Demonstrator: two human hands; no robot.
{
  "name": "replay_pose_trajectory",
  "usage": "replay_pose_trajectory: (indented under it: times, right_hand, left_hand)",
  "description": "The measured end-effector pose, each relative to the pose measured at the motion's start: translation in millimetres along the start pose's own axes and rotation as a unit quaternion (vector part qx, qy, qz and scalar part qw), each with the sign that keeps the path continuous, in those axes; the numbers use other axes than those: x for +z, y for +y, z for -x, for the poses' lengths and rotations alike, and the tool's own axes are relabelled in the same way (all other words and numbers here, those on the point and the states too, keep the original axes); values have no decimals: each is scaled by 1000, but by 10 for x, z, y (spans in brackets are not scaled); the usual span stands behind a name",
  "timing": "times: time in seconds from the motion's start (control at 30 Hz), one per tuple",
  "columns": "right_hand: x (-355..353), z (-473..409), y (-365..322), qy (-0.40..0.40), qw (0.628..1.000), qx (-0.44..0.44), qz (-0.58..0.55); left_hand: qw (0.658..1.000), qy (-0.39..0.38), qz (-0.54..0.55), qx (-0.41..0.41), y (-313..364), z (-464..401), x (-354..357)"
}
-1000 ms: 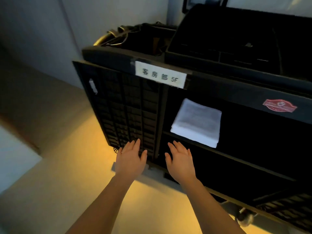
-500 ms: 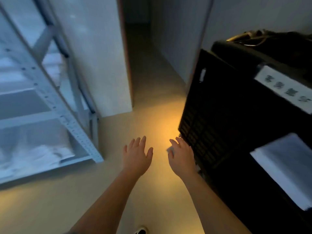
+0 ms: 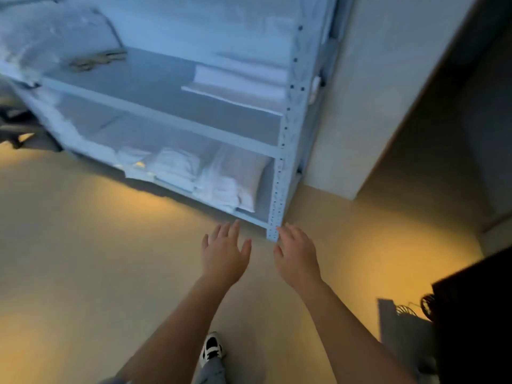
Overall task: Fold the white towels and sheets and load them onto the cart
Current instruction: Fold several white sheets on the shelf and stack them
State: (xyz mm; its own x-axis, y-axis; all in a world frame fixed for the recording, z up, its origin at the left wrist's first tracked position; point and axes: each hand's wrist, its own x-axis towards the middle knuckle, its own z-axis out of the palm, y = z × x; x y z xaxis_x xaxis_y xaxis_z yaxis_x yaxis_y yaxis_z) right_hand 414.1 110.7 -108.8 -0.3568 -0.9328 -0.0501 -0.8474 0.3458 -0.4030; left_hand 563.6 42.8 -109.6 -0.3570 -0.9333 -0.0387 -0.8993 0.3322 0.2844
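Folded towels (image 3: 241, 79) lie shelved; left hand (image 3: 224, 254) and right hand (image 3: 297, 259) hover empty.

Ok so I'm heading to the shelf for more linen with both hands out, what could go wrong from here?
1. The right hand is close in view to the shelf's perforated corner post; it could knock against it.
2. The bottom-shelf linen looks loosely bundled, so a hasty grab by the empty left hand might drag neighbouring pieces onto the floor.
3. The picture is blurred and dim, and the dark cart sits close on the right; turning back could clip it.
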Motion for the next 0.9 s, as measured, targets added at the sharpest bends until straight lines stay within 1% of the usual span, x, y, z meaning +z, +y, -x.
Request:
replay_pose_trajectory:
  times: [0.2, 0.37, 0.5, 0.63, 0.77, 0.9]
  right_hand:
    - [418, -551, -963, -43, 993, -107, -5]
    - [799, -1097, -1782, -63, 985, -163, 9]
    - [1046, -1623, -2392, -68, 981, -179, 3]
    - [1232, -2128, -2913, -68, 984, -165, -1]
    - [1355, -2513, -3234, -67, 987, -149, -6]
    - [1485, -2893, -3397, -63, 989, -132, -9]
  left_hand:
    - [993, 21, 10, -114, -955, -184, -256]
    - [985, 32, 23, -169, -1773, -556, -475]
    - [983, 35, 24, -179, -2371, -1027, -705]
    - [985, 36, 17, -170, -2865, -1538, -938]
    - [987, 30, 17, -156, -3169, -1974, -1073]
    - [990, 25, 14, -138, -3367, -2403, -1078]
